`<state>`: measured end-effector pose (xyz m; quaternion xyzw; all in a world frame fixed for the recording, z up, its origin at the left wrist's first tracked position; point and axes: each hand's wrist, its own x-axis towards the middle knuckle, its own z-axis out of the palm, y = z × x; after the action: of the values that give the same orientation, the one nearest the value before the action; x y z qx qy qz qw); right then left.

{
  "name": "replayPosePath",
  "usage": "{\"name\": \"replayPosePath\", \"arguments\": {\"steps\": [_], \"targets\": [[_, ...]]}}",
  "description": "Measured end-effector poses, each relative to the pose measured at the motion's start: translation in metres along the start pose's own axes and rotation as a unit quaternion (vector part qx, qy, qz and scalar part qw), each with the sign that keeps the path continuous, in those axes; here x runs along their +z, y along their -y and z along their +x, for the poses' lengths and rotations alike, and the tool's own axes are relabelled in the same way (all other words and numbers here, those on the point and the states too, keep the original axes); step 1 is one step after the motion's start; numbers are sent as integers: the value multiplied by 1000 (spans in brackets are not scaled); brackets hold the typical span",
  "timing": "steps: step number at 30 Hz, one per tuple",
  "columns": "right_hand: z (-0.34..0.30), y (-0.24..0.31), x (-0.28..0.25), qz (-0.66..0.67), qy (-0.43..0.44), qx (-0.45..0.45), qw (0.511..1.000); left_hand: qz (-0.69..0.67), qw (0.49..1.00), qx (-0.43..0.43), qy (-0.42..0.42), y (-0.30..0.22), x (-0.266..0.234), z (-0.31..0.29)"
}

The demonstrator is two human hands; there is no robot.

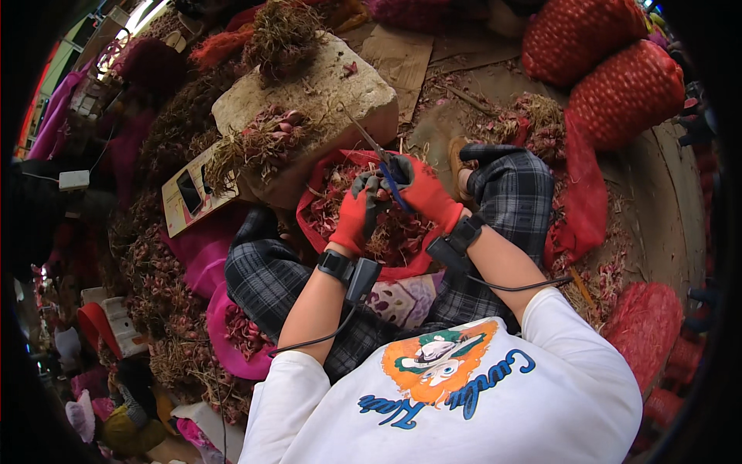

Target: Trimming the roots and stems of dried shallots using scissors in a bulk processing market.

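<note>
My right hand (pixel 427 195), in a red glove with dark grey fingers, is closed round blue-handled scissors (pixel 393 185). Their blades point up and away to the left. My left hand (pixel 359 212), gloved alike, is pinched just left of the scissors; what its fingers hold is too small and covered to make out. Below both hands, between my knees, a red bag (pixel 308 206) lies open with loose shallots (pixel 385 246) and dry trimmings inside. Beyond it, a bunch of shallots (pixel 272 141) with dry roots and stalks rests on a pale stone block (pixel 340 83).
Another dried bunch (pixel 284 35) sits on the block's far end. A flat box (pixel 182 213) with a phone (pixel 190 193) leans left of it. Heaped shallots (pixel 174 332) and a pink container (pixel 220 344) lie left. Full red mesh sacks (pixel 627 94) stand far right.
</note>
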<state>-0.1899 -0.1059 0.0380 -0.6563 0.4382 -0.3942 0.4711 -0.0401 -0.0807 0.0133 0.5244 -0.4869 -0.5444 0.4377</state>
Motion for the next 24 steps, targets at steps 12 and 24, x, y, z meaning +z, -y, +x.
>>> {"name": "replayPosePath", "arguments": {"steps": [12,24], "targets": [[-16,10,-14,181,182,173,951,-600,759,-231,98,14,-29,10],[-6,14,4,163,0,-76,984,-495,825,-205,178,22,-24,5]]}}
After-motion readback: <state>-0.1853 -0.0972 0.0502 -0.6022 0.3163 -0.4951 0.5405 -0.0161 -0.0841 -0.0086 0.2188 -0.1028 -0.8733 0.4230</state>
